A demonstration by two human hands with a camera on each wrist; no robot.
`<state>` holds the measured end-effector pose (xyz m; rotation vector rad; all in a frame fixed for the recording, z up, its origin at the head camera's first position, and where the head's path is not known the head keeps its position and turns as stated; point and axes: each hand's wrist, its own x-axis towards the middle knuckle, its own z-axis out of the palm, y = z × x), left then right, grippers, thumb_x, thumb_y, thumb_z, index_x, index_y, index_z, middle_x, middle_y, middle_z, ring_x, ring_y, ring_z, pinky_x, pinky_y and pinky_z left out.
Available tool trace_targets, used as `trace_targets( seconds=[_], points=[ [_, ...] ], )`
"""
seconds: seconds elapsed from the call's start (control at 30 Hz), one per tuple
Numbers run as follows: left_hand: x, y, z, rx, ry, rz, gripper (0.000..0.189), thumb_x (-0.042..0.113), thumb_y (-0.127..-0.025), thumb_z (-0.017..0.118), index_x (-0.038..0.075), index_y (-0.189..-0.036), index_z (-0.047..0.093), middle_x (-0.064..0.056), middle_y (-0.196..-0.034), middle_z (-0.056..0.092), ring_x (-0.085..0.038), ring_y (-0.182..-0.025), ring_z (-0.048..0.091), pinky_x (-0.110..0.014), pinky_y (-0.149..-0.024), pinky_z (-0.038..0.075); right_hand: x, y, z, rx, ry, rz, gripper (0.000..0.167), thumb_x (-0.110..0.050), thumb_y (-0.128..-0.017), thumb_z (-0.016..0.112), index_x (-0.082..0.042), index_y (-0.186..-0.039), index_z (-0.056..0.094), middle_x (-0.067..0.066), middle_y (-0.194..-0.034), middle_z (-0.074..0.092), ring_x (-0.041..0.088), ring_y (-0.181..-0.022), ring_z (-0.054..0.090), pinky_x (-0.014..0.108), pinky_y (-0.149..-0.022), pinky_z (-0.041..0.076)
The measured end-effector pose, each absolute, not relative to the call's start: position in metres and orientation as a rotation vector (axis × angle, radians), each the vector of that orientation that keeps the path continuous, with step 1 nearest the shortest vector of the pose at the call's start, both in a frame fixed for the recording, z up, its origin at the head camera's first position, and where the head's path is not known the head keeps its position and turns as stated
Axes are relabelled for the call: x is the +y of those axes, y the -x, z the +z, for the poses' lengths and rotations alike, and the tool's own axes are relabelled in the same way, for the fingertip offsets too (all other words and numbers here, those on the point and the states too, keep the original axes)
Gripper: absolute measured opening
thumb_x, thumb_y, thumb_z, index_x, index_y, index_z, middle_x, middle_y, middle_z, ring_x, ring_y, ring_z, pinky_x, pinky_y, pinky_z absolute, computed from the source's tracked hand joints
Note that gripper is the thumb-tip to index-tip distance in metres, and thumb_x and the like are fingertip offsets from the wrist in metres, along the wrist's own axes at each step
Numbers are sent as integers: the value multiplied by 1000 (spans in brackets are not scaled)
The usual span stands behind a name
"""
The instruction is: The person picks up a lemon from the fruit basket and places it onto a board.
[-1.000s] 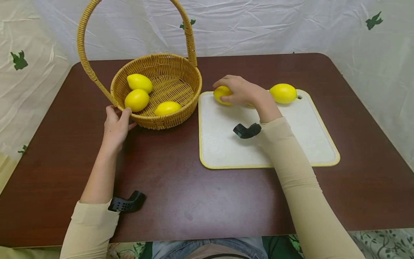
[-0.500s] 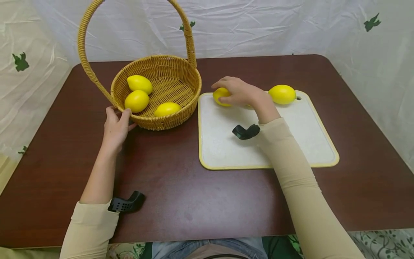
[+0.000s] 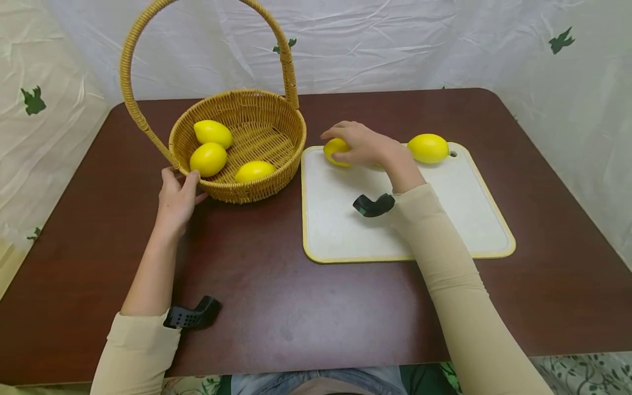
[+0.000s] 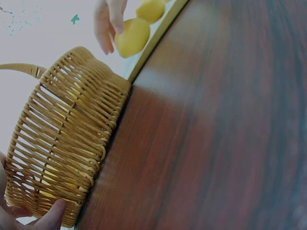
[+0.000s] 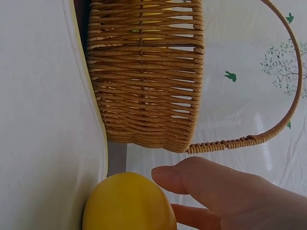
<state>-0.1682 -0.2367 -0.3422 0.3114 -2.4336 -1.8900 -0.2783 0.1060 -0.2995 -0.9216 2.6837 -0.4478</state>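
Observation:
In the head view, my left hand (image 3: 176,200) grips the near left rim of a wicker basket (image 3: 252,192) with a tall arched handle. Inside lie three yellow lemons: a pointed one (image 3: 213,134), another touching it (image 3: 208,159) and a third (image 3: 254,171) by the near wall. Right of the basket, my right hand (image 3: 362,145) holds a lemon (image 3: 336,151) at the far left corner of a white cutting board (image 3: 355,230). Thumb and fingers lie around this lemon (image 5: 129,203), low over the board. One more lemon (image 3: 428,148) sits at the board's far edge.
A dark brown table (image 3: 266,307) carries everything. The board has a yellow rim and a small hole at its far right corner. White sheeting (image 3: 375,49) with green bird prints hangs behind. Behind my right hand a sliver of yellow shows, mostly hidden.
The head view has shifted slightly, so everything sits a little lower in the frame. Both hands keep their places, the left at the basket rim and the right at the lemon.

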Motion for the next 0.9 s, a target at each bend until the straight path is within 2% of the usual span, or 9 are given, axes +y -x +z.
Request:
trace_targets(
  seconds=[0.9],
  points=[
    [-238, 168, -344, -2425, -284, -1897, 55, 33, -96, 38, 1, -134, 15, -21, -139, 23, -29, -126, 36, -40, -96, 44, 106, 278, -298, 2713, 947, -427, 45, -16, -89, 53, -7, -133, 46, 13, -138, 37, 31, -128, 26, 44, -108, 24]
  ],
)
